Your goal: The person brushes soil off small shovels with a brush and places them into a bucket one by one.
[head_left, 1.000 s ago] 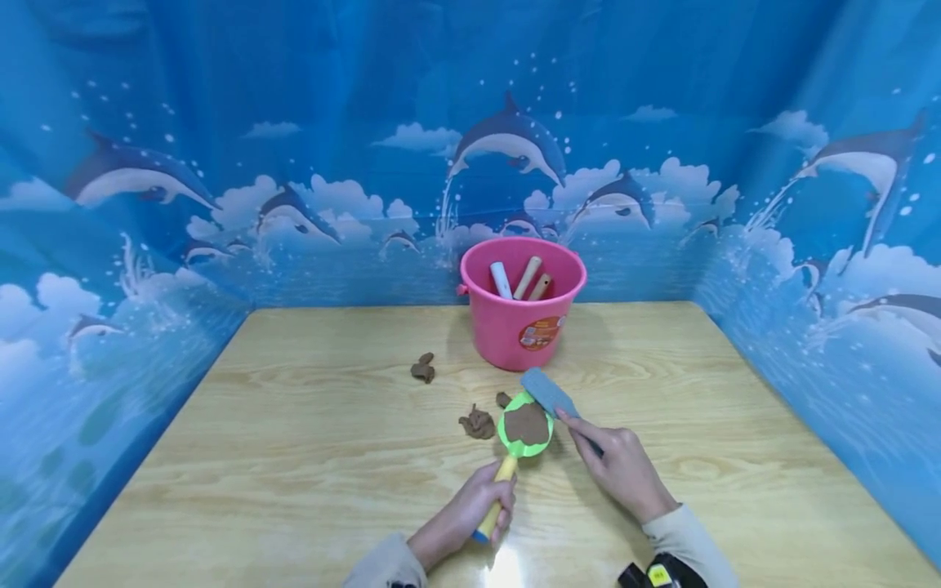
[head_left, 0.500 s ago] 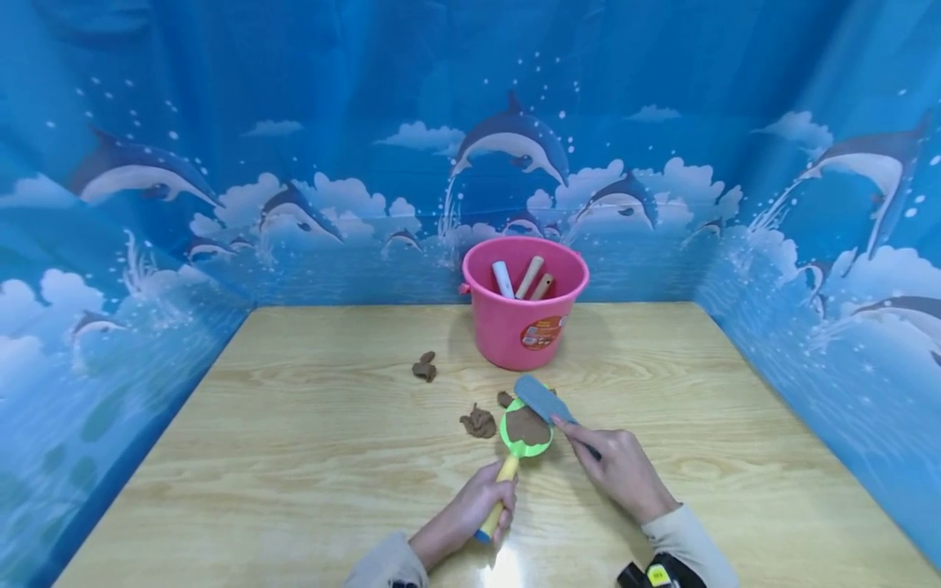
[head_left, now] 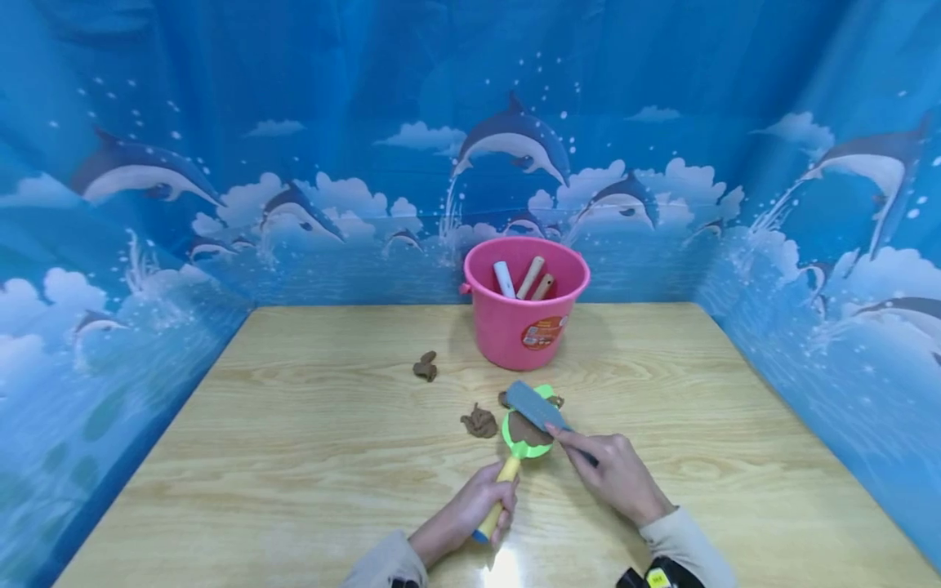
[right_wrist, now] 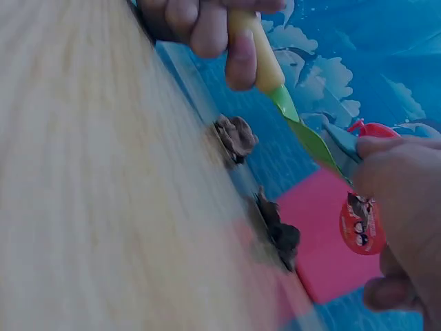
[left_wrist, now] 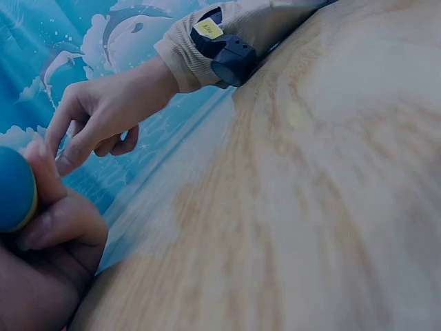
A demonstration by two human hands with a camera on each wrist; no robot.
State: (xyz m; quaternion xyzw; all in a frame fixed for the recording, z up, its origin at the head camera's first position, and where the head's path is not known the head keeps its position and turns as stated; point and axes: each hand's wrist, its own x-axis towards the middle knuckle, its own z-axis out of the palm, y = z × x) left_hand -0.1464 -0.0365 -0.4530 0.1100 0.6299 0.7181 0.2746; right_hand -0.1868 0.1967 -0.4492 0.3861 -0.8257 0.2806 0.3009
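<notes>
In the head view my left hand (head_left: 478, 500) grips the yellow handle of a green toy shovel (head_left: 512, 443). The handle's blue end (left_wrist: 15, 189) pokes out of the fist in the left wrist view. Brown sand (head_left: 526, 430), smooth and packed, fills the shovel's round pan. My right hand (head_left: 621, 478) holds a flat grey-blue spatula (head_left: 535, 405), its index finger stretched along the tool. The spatula's blade lies slantwise across the pan and covers part of the sand. Seen from the right wrist, the shovel's green pan (right_wrist: 313, 143) is raised over the tabletop.
A pink bucket (head_left: 507, 331) with several tool handles (head_left: 531, 276) inside stands behind the shovel. Brown clumps (head_left: 480, 421) lie left of the pan, and another clump (head_left: 425, 367) farther back. A dolphin-print curtain (head_left: 353, 147) encloses the wooden table (head_left: 294, 457).
The spatula has slid from the pan's far right edge toward me and to the left, across the sand. The pan's far green edge now shows behind the blade. My left hand has barely moved.
</notes>
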